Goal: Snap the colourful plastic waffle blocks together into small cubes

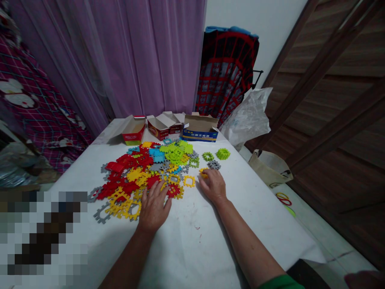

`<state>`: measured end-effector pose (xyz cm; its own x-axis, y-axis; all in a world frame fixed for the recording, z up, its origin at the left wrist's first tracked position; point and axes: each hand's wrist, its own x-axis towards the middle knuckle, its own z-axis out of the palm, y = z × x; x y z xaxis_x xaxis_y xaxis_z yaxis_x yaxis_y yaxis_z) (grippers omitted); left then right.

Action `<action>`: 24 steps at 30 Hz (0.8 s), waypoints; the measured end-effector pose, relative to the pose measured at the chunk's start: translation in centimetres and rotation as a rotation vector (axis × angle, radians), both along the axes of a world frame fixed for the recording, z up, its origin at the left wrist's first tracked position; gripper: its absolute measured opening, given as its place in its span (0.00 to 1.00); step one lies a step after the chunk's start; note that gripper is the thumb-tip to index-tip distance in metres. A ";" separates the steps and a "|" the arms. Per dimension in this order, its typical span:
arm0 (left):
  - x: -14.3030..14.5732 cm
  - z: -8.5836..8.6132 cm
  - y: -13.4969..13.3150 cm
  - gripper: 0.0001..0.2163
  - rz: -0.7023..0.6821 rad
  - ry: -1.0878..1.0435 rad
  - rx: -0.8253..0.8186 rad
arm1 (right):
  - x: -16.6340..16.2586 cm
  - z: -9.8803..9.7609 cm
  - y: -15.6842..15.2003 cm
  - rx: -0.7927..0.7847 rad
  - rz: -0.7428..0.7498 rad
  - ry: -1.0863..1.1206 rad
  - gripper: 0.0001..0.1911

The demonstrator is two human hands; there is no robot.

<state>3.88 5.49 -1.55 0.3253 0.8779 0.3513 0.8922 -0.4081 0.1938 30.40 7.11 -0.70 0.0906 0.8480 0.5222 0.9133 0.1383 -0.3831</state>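
Nearest to me is the bare white table [210,249], on my side of the pile of plastic pieces [144,172]. My left hand [154,206] lies flat and unclenched, palm down, at the near edge of the pile, with its fingertips resting on red and yellow pieces there. My right hand [213,185] sits just right of the pile. Its fingertips are curled over a yellow piece [203,173], and I cannot tell whether I have hold of it or only touch it. A yellow square frame [189,181] lies between that hand and the pile. Beyond my right hand, still right of the pile, are a grey piece [213,164] and two green pieces [223,153]. Behind the pile stand two red boxes [133,129] and a blue box [201,129], all open. A clear plastic bag [249,118] lies to the far right of the pile.
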 end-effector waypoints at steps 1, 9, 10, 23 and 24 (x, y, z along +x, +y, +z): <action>0.0 0.0 0.0 0.18 0.000 -0.002 0.001 | -0.4 0.1 -0.1 -0.002 0.089 -0.018 0.13; 0.1 0.2 -0.1 0.19 -0.002 -0.003 0.000 | -2.6 0.6 -0.5 -0.155 0.189 -0.120 0.20; 0.1 0.2 -0.1 0.19 0.000 -0.003 -0.006 | -2.7 0.6 -0.6 -0.144 0.163 -0.109 0.20; 0.1 0.4 -0.1 0.19 0.000 -0.011 -0.034 | -1.5 -0.8 -1.4 -0.056 0.181 -0.006 0.22; 0.1 0.4 -0.1 0.19 -0.001 -0.013 -0.032 | -1.4 -0.9 -1.3 -0.037 0.195 -0.016 0.24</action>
